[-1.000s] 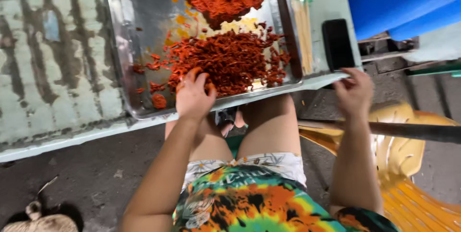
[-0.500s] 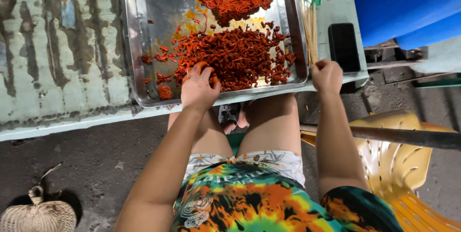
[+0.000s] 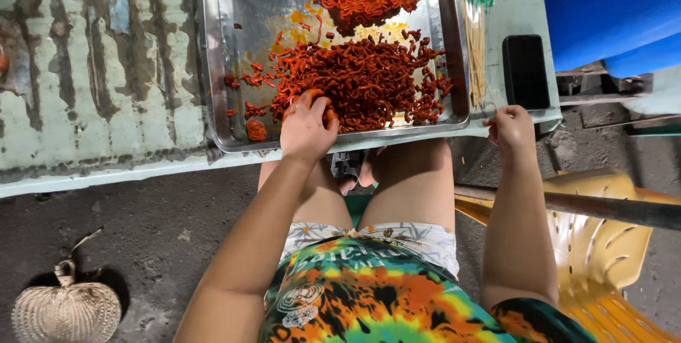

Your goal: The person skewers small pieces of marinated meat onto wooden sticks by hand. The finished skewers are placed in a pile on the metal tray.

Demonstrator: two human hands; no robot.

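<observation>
Head view: worn pale-green table (image 3: 106, 80), steel tray (image 3: 213, 66), dark concrete floor (image 3: 142, 236).

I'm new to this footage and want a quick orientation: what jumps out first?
The heap of red-orange marinated meat strips in the steel tray, centre top, draws the eye. The left hand digs into its near edge. The right hand holds a thin skewer by the skewer bundle and black phone.

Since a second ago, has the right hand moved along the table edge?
Yes. The right hand slid inward along the table edge, from below the black phone toward the skewers.
</observation>
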